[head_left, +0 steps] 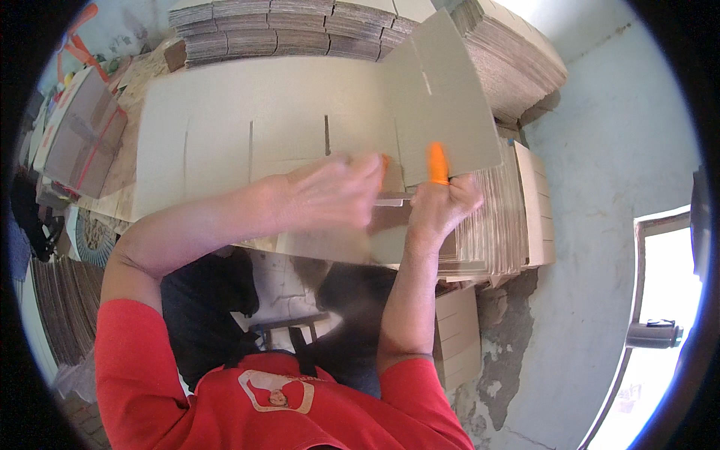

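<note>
A large slotted cardboard sheet (225, 94) lies before me, its right-hand panel (450, 120) bent upward. My right hand (444, 202) is at the lower edge of that panel, fingers curled around the cardboard, with an orange finger cover (438, 163) pointing up along the panel. Close by, my left hand (334, 193) is over the near edge of the sheet, smeared by motion. A bit of orange shows at its fingertips, and what its fingers do is hidden. A pale narrow strip shows between the two hands.
Bundled stacks of flat cardboard (277, 30) stand behind the sheet, with another stack (517, 56) at the far right. More cardboard pieces (495, 217) stand packed beside my right hand. At left is a taped box (81, 131). A pale blue wall (600, 187) rises on the right.
</note>
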A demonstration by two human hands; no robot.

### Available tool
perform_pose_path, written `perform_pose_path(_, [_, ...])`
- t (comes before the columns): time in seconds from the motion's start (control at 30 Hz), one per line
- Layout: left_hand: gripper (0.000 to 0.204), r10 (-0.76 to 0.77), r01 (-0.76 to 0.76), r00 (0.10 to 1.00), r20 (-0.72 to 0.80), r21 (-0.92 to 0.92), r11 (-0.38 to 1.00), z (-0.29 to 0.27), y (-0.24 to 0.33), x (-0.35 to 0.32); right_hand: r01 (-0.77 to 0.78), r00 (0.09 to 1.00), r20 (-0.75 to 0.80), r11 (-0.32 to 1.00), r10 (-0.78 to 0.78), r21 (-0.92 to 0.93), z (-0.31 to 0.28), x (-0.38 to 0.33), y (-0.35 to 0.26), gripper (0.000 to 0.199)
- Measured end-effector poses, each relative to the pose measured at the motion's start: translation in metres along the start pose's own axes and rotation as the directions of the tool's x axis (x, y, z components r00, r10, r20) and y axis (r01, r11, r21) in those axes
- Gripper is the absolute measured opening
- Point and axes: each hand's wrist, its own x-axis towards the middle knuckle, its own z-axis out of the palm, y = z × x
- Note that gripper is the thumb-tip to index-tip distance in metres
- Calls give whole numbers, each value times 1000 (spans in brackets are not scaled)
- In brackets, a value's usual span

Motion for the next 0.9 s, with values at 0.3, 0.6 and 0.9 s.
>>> perform_pose_path(0.3, [40,-397,528,734,-550,96,843,39,-167,40,-115,993,27,991,113,61,9,-4,-20,14])
perform_pose_path(0.6, [19,-376,448,859,-348,157,880,66,-221,45,-100,991,96,993,93,66,5,-8,-13,13])
perform_pose_path(0.9, [11,-339,402,806,-484,29,915,40,-210,49,-73,997,4,991,73,108,11,-7,-10,18])
